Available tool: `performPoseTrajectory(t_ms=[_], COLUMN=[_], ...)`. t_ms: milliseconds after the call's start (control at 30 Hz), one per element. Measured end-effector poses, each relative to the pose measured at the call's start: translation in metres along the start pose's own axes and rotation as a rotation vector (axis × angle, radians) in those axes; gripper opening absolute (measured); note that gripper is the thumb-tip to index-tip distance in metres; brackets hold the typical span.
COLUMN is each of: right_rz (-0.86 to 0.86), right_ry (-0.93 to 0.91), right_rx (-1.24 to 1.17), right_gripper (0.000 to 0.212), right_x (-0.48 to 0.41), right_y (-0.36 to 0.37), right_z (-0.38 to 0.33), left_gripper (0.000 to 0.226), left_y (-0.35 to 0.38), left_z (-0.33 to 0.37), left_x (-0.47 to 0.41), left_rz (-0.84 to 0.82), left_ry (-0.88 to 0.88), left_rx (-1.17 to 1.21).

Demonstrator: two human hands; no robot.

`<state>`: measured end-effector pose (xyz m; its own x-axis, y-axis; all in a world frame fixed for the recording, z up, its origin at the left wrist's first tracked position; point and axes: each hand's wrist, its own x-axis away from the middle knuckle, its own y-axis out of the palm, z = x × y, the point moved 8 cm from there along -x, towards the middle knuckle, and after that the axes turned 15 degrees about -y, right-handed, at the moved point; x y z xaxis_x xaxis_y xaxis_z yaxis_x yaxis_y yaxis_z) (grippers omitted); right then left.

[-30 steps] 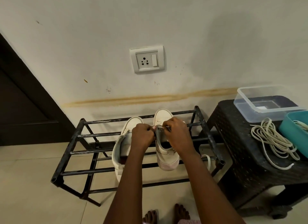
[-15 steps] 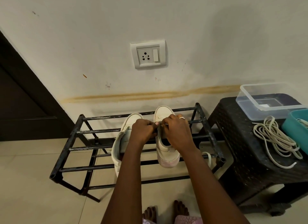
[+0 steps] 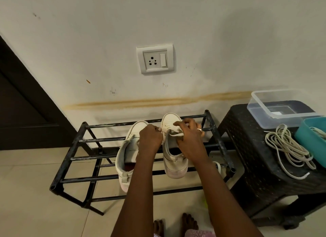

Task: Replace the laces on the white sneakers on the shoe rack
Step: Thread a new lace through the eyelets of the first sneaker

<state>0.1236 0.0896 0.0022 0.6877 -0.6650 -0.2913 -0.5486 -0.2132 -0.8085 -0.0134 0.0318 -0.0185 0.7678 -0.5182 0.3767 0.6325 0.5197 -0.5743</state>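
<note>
Stained white wall point(image 3: 229, 34), socket plate point(image 3: 155, 59), beige tile floor point(image 3: 26, 201), dark door point(image 3: 21, 104), black stool point(image 3: 247, 148)

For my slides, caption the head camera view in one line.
Right hand pinches the tongue of a white sneaker on the black shoe rack, left hand beside it.

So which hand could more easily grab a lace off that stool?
Probably the right hand: the laces lie on the stool at its side, though it grips the right sneaker; the left hand is farther off.
</note>
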Motion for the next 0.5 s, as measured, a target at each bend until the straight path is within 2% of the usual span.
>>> performPoseTrajectory(t_ms=[100,333,400,500], right_rz=[0.073,0.17,0.218,0.246], right_ry=[0.148,0.287,0.308,0.334], right_rx=[-0.081,-0.244,-0.28,-0.32], right_gripper=[0.044,0.036,0.034,0.032], right_x=[0.005,0.012,0.013,0.016], right_y=[-0.003,0.003,0.003,0.006], right_z=[0.016,0.031,0.034,0.04], left_gripper=[0.015,0.02,0.018,0.017], left_y=[-0.009,-0.017,-0.035,-0.074], left_z=[0.002,-0.008,-0.01,-0.018], left_x=[-0.001,0.007,0.008,0.008], left_rz=[0.054,-0.121,-0.078,0.103], left_ry=[-0.003,-0.261,-0.254,-0.141], left_rx=[0.143,0.956,1.13,1.279])
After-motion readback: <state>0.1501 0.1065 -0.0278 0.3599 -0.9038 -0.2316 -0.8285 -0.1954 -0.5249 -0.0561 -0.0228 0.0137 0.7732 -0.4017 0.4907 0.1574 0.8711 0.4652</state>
